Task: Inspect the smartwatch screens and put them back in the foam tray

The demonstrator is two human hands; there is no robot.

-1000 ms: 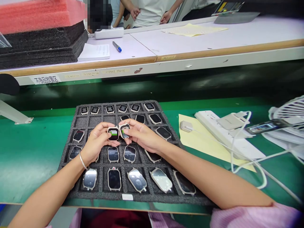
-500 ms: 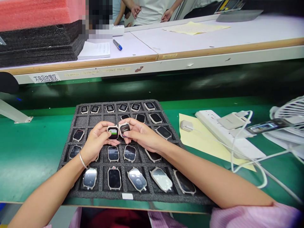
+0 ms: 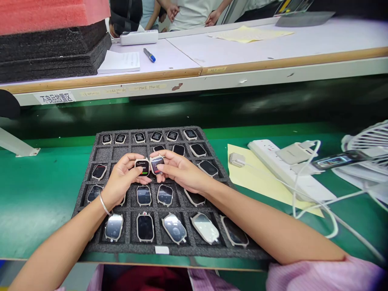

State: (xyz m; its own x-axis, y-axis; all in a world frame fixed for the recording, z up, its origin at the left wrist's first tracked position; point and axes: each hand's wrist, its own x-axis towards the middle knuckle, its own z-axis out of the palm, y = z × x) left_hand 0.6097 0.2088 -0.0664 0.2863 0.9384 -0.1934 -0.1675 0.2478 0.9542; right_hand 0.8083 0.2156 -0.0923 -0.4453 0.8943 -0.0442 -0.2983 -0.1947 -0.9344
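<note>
A dark foam tray [image 3: 104, 154] with a grid of pockets lies on the green mat, and several small smartwatch bodies sit in its pockets. My left hand [image 3: 119, 182] pinches one watch body [image 3: 142, 166] with a lit screen showing a green band. My right hand [image 3: 182, 173] grips a second watch body [image 3: 157, 164] right beside the first, its screen dimly lit. Both hands hover over the tray's middle rows, thumbs on the watch faces. A thin bangle circles my left wrist.
A yellow sheet [image 3: 242, 178], a white power strip [image 3: 273, 159] with chargers and cables, and a white fan [image 3: 368, 141] lie to the right. Behind is a raised white shelf [image 3: 212, 76] with foam stacks [image 3: 51, 52], paper and a pen [image 3: 149, 55]. Other people stand beyond.
The screen of the watch in my right hand went from showing a green patch to dim. Both hands stay in place, shifting only slightly.
</note>
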